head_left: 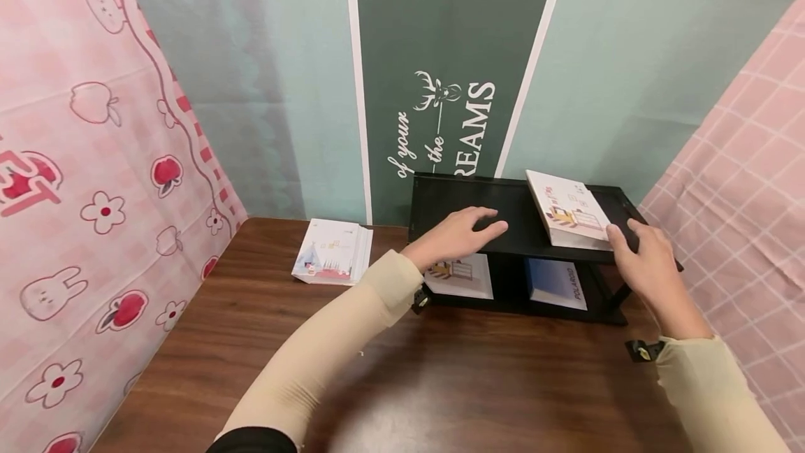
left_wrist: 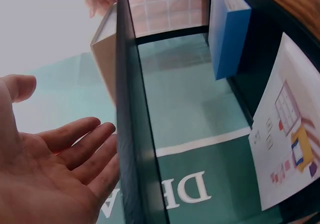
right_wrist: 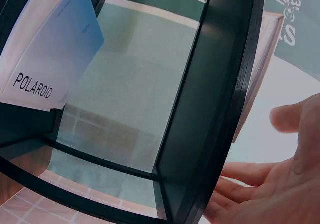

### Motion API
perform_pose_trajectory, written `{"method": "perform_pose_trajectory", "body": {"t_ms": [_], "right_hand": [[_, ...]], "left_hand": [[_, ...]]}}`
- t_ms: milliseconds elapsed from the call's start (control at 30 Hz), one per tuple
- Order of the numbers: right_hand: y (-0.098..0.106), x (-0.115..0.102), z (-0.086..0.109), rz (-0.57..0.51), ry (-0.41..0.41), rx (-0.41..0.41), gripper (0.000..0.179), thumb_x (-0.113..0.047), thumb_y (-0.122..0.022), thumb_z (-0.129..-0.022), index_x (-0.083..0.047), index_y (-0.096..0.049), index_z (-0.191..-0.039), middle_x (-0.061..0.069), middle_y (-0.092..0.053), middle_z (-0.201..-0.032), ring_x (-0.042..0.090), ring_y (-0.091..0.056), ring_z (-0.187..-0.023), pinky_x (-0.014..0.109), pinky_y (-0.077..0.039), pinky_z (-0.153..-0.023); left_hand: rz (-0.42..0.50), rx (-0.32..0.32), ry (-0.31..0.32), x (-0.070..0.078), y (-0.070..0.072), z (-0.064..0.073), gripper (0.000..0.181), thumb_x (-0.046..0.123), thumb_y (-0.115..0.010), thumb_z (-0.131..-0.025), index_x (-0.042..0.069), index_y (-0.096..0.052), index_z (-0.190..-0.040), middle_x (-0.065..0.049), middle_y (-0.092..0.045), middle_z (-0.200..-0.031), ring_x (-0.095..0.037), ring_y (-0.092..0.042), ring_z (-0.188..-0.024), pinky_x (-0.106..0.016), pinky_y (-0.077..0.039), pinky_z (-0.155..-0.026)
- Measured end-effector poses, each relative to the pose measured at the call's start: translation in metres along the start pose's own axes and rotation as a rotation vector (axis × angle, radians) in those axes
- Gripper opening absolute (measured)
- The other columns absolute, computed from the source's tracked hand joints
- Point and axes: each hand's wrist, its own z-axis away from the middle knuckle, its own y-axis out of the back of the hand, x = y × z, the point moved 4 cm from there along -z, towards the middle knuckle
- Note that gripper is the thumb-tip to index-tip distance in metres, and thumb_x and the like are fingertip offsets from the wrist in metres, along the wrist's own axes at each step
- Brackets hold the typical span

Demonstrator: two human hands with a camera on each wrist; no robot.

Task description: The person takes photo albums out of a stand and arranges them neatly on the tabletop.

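A two-tier black shelf (head_left: 472,205) stands on the wooden table. On the right part of its top tier lies a thick white book (head_left: 569,208) with a cartoon print. My right hand (head_left: 648,268) is beside the book's right front corner, thumb close to its edge and fingers loosely bent. My left hand (head_left: 462,233) hovers over the top tier's left half, palm turned inward, fingers relaxed and holding nothing. On the lower tier are another white cartoon-print book (head_left: 468,277), partly hidden by my left hand in the head view, and a blue-and-white POLAROID book (head_left: 556,284).
To the left of the shelf, a stack of white printed books (head_left: 333,250) lies on the wooden table (head_left: 251,341). A green curtain (head_left: 302,89) hangs behind, with pink patterned cloth (head_left: 94,159) on the left and pink checked cloth (head_left: 748,194) on the right.
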Motion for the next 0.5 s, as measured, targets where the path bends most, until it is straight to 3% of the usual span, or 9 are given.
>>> {"method": "perform_pose_trajectory", "body": {"t_ms": [267, 500], "right_hand": [[-0.004, 0.008, 0.0, 0.03, -0.042, -0.029, 0.082, -0.05, -0.034, -0.114, 0.02, -0.032, -0.156, 0.049, -0.028, -0.156, 0.067, -0.02, -0.148, 0.079, -0.022, -0.116], [-0.003, 0.009, -0.007, 0.093, 0.001, -0.076, 0.086, -0.052, -0.029, -0.115, 0.024, -0.03, -0.153, 0.051, -0.027, -0.153, 0.071, -0.019, -0.142, 0.082, -0.023, -0.111]], "left_hand": [[0.014, -0.026, -0.013, 0.005, -0.018, -0.016, 0.064, 0.055, -0.047, -0.113, 0.016, -0.048, -0.163, -0.005, -0.049, -0.165, -0.021, -0.045, -0.153, -0.037, -0.041, -0.123], [0.025, -0.03, -0.025, 0.012, -0.032, -0.033, 0.063, 0.056, -0.047, -0.112, 0.017, -0.051, -0.161, 0.0, -0.056, -0.159, -0.017, -0.055, -0.144, -0.031, -0.046, -0.117]]}}
